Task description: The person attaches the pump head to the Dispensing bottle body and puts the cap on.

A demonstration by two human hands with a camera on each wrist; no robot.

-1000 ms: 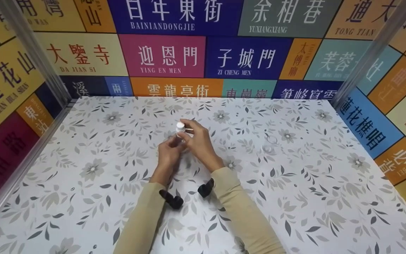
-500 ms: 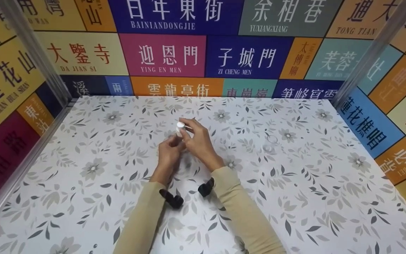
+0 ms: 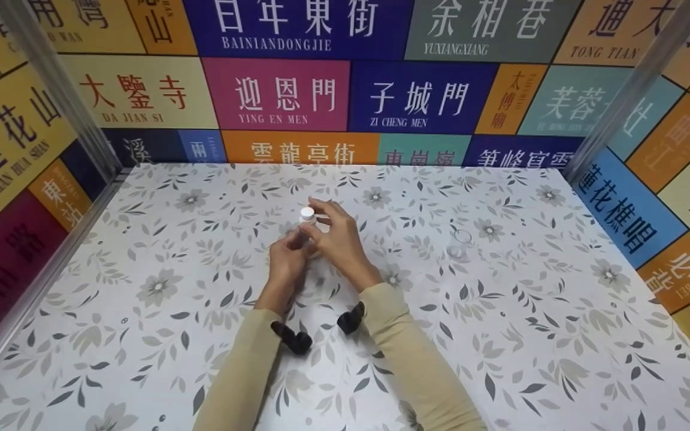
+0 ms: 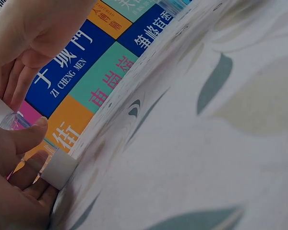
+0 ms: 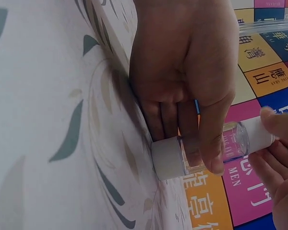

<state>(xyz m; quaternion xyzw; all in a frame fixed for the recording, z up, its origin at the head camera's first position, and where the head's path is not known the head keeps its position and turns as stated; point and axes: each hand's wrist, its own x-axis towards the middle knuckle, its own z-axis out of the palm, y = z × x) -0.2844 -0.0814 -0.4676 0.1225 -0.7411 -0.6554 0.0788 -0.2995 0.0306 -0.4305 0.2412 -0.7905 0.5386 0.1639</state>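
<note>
A small clear bottle (image 5: 234,142) with a white cap (image 3: 307,212) stands upright between both hands, its white base (image 4: 59,168) close to the table. My left hand (image 3: 287,260) grips the clear body, thumb on one side and fingers curled round the other. From the right, my right hand (image 3: 340,239) reaches over to the top, thumb and fingers on either side of the cap (image 5: 258,135). In the head view the hands hide most of the bottle's body.
A clear round container (image 3: 459,244) sits on the table to the right of the hands. The table (image 3: 530,335) has a white floral cover. Printed panels (image 3: 276,96) rise behind it and at both sides. Black wrist cameras (image 3: 292,339) are strapped at both sleeves.
The right hand's fingers close in on the cap half a second ago, then spread wider around it now. The left hand and bottle stay in nearly the same place.
</note>
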